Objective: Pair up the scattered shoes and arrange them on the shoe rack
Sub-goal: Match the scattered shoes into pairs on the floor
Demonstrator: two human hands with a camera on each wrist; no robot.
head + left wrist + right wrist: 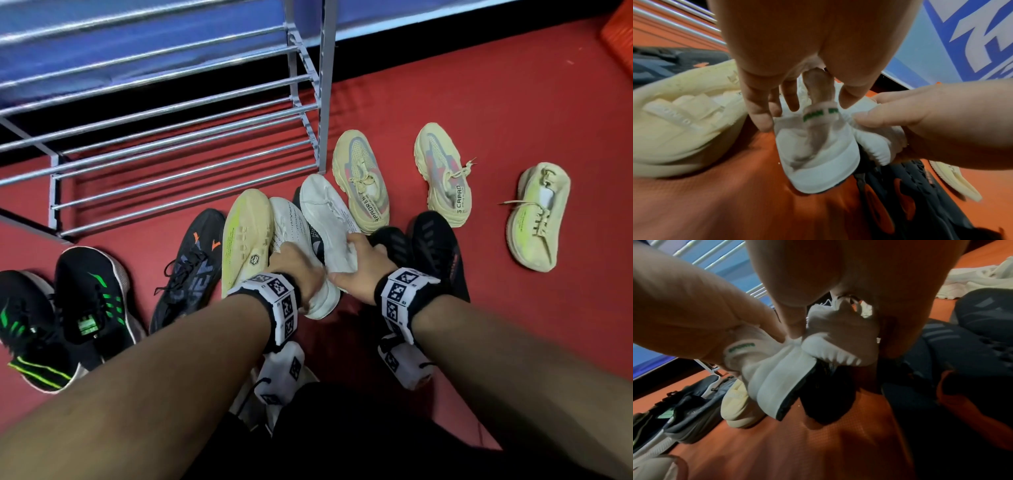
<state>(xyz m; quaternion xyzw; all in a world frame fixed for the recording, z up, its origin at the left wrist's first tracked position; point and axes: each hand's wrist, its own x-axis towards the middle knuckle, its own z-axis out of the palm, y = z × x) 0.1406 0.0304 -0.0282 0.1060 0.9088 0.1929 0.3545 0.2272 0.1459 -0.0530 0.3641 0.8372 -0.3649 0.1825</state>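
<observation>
Head view: the left hand [294, 270] and the right hand [363, 260] are meeting at the centre of the frame, each taking hold of the heel end of one of two white sneakers, the left white sneaker [291, 222] and the right white sneaker [329, 212], which are lying side by side on the red floor [513, 102]. The shoe rack [171, 137] is standing bare at eleven o'clock from the hands.

Left wrist view: the left fingers [758, 104] are curling over the left sneaker's collar, its green-lettered heel tab [821, 112] showing between them; the right hand is pinching the neighbouring heel at three o'clock.

Right wrist view: the right hand is gripping its sneaker's padded heel [838, 344] (the toes are hidden).

This looks like the pairing step; next, both sneakers probably need lifting together and carrying to a rack shelf, toes aligned.
</observation>
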